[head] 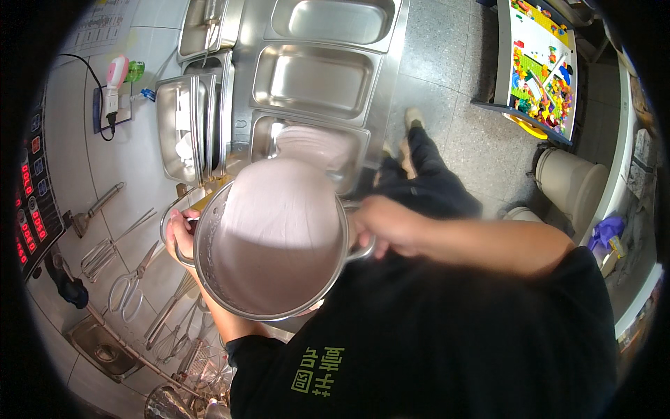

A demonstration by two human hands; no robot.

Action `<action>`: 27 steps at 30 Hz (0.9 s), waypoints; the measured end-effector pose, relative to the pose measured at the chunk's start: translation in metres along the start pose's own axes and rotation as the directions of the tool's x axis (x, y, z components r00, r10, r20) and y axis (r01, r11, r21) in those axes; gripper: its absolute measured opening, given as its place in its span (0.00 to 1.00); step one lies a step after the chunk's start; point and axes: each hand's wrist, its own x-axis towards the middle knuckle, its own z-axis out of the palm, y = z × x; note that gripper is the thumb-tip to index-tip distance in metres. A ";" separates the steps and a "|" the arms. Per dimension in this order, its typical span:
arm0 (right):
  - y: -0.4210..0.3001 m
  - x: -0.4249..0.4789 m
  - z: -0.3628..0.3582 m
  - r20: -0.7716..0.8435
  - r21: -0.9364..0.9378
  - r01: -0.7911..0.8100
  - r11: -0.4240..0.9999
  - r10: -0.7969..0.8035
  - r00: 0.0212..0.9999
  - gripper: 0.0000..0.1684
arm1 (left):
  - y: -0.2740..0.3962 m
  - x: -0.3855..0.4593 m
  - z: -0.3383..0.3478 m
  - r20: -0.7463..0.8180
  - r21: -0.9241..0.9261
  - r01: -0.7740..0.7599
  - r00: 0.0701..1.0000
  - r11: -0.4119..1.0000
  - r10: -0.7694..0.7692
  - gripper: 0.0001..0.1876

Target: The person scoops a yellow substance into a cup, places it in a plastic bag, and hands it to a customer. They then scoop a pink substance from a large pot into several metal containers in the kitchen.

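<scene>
A large round steel pot [272,241] is tilted in front of me. A thick, pale pinkish mass [282,209] flows over its far rim into a rectangular steel pan [361,152] on the counter. On the left, my left hand [183,233] grips the pot at its side handle. My right hand [384,225], slightly blurred, is at the opposite loop handle with its fingers curled about it.
More steel pans [314,84] line the counter beyond, and several stand nested at the left [180,131]. Whisks [99,256] and scissors [125,293] hang on the tiled wall. A tray of toy bricks [544,68] and a white bucket [570,178] are at the right.
</scene>
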 end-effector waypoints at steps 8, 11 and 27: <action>-0.001 -0.001 0.000 -0.002 -0.005 -0.024 1.000 0.024 1.000 0.11 | -0.006 0.005 -0.005 0.032 0.005 -0.041 0.999 0.999 0.041 0.17; -0.003 -0.003 0.001 -0.019 -0.021 -0.028 0.999 0.027 0.999 0.10 | -0.008 0.005 -0.005 0.020 0.000 -0.034 0.999 0.999 0.034 0.17; -0.004 0.000 0.004 -0.056 -0.089 -0.028 0.996 0.023 0.998 0.09 | 0.011 -0.015 0.013 -0.046 0.008 -0.005 0.999 1.000 0.006 0.18</action>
